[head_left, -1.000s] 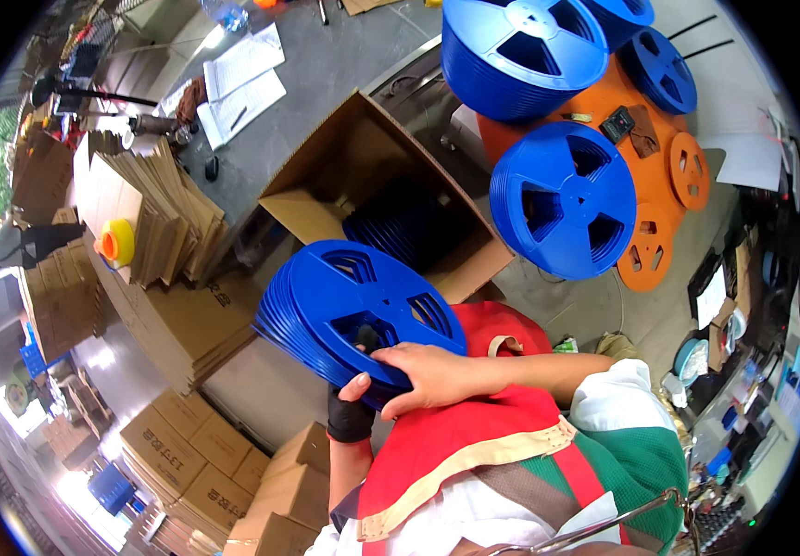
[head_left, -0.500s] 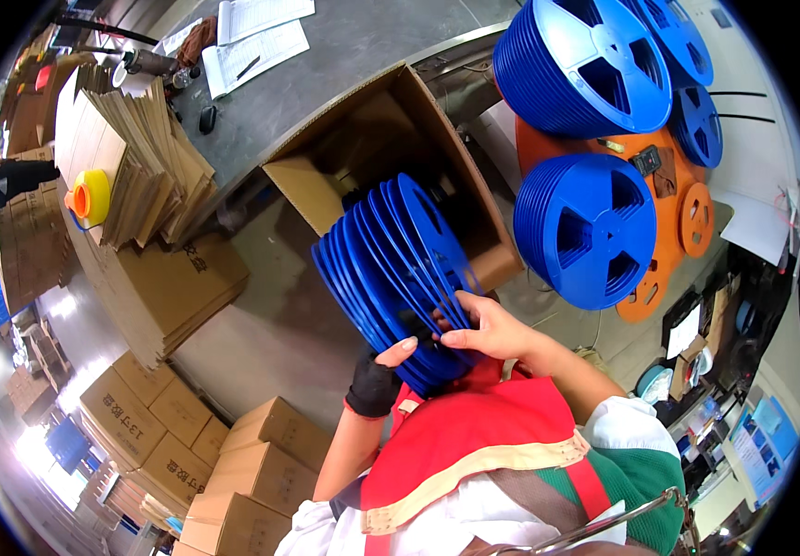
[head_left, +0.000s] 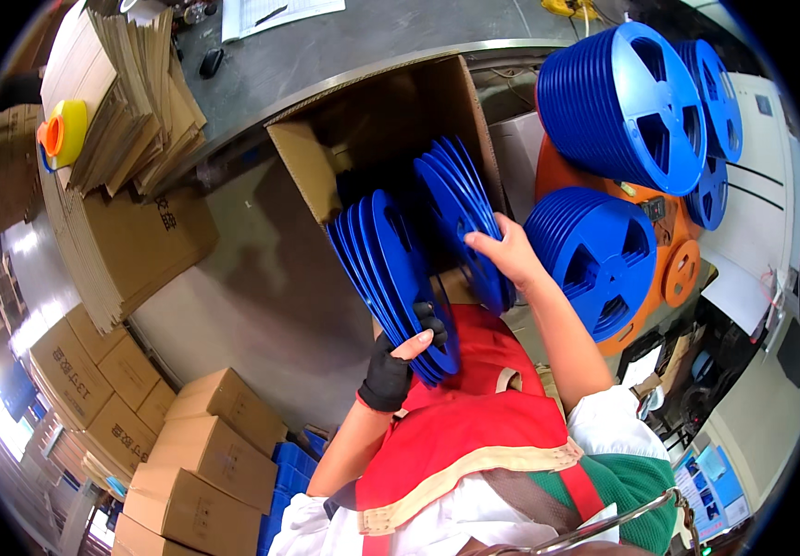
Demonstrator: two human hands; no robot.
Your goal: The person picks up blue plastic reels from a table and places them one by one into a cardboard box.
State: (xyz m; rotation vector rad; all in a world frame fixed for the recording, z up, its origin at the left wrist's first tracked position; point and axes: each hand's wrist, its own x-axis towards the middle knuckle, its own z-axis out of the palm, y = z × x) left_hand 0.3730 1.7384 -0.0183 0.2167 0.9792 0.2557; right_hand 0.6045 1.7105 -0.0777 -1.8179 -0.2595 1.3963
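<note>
My left hand (head_left: 398,360), in a black fingerless glove, grips a bunch of blue plastic reels (head_left: 383,255), its thumb over the rims and fingers through an opening. Closed round a second bunch of blue reels (head_left: 453,199) is my bare right hand (head_left: 508,255). A gap separates the two bunches, which are tilted at the mouth of an open cardboard box (head_left: 305,185). Their far ends reach into the box, whose dark inside hides its bottom.
To the right, tall stacks of blue reels (head_left: 664,107) stand on an orange surface (head_left: 557,171). A grey table (head_left: 344,51) lies beyond the box. Flattened cardboard (head_left: 126,102) leans at the left, with a yellow tape dispenser (head_left: 68,130) beside it. Closed cartons (head_left: 214,454) are piled lower left.
The single stack of reels has been parted into two bunches. My right hand has moved up and right with one bunch; my left hand holds the other, slightly further right.
</note>
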